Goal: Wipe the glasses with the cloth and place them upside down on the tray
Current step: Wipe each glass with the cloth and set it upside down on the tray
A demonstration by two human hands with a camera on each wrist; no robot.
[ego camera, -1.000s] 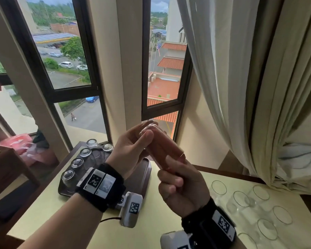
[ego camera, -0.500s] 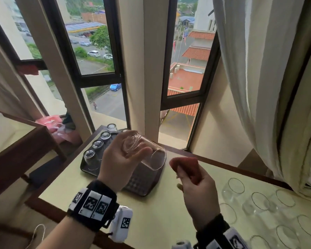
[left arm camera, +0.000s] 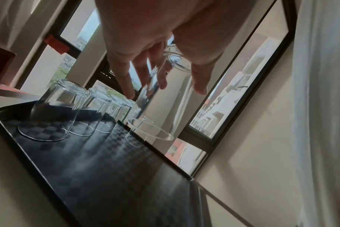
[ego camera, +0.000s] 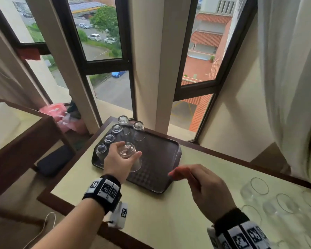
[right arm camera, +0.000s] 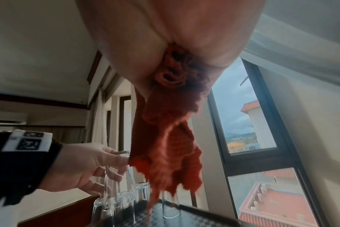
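My left hand (ego camera: 123, 156) (left arm camera: 161, 87) grips a clear glass (ego camera: 131, 157) (left arm camera: 157, 110) by its base, mouth down, just above the dark tray (ego camera: 162, 159) (left arm camera: 107, 169). Its rim hangs a little above the tray floor. Several glasses (ego camera: 115, 133) (left arm camera: 54, 110) stand upside down along the tray's left side, and one more (ego camera: 139, 131) stands at the back. My right hand (ego camera: 190, 175) holds a bunched red cloth (ego camera: 176, 172) (right arm camera: 165, 145) over the table, right of the tray; the cloth hangs down from the closed fist.
Several upright clear glasses (ego camera: 258, 189) stand on the pale table (ego camera: 169, 221) at the right. A window (ego camera: 201, 69) and white curtain (ego camera: 291, 78) rise behind. A dark wooden side table (ego camera: 25, 141) and pink bag (ego camera: 56, 112) lie to the left.
My right hand pulled the cloth out of the glass and drew back to the right. My left hand turned the glass mouth down and lowered it over the tray.
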